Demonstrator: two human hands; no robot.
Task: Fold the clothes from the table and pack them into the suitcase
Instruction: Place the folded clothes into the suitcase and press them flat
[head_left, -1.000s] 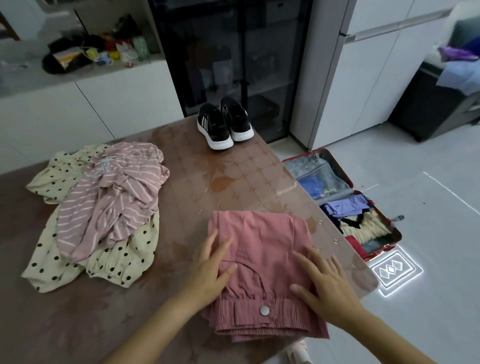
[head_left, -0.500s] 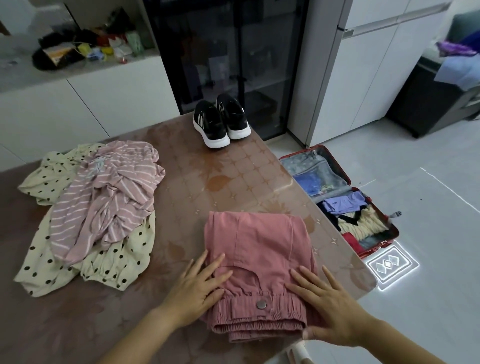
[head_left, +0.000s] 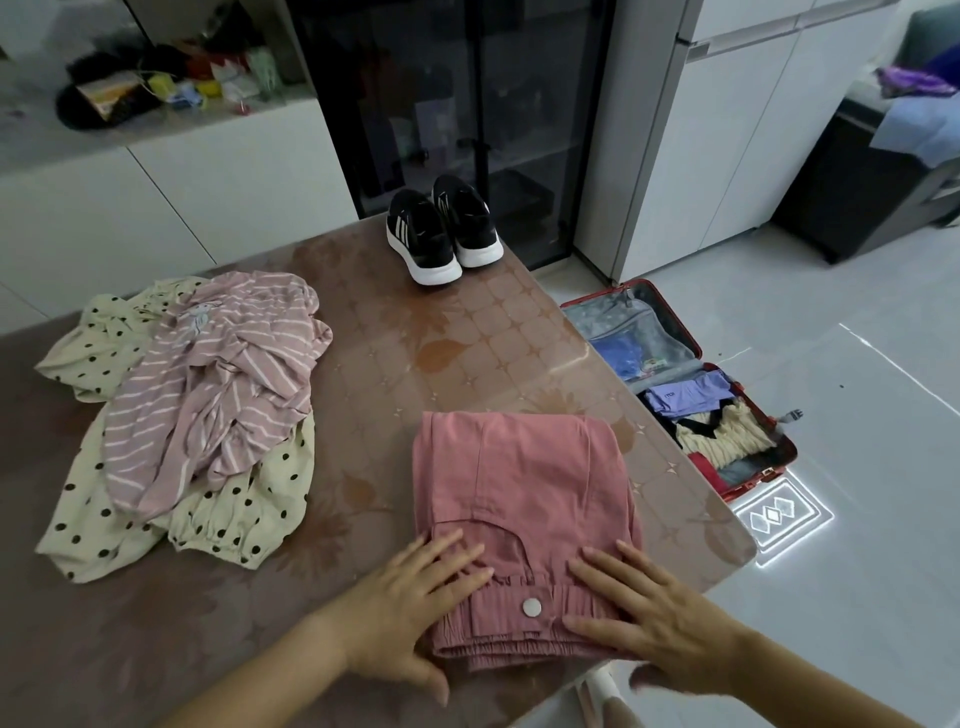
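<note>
pink trousers (head_left: 519, 488): folded into a neat rectangle, they're lying flat on the table (head_left: 467, 353) near its front right corner, with the elastic waistband end and its silver button (head_left: 531, 606) pointing toward the person

left hand (head_left: 410, 608): it's lying flat with fingers spread and straight, not gripping anything. The fingertips are pressing on the left near corner of the trousers, and the palm is sitting on the table just beside them

right hand (head_left: 649, 618): same deal, open and flat. The fingers are fanning out over the right side of the waistband and pressing down

striped pink top (head_left: 218, 379): it's sitting crumpled on the left side of the table, well apart from the trousers and not folded yet

polka-dot garment (head_left: 234, 514): cream with black dots, it's lying spread out under the striped top and sticking out all around it

shoes (head_left: 441, 228): a black pair with white soles, sitting side by side at the far edge of the table

suitcase (head_left: 618, 325): the red one is lying open on the floor (head_left: 857, 467) right of the table. It's already holding some stuff, including a lilac piece (head_left: 685, 395) and a cream piece (head_left: 722, 436)

light pattern (head_left: 779, 517): it's glowing on the floor just beside the near end of the suitcase
</note>
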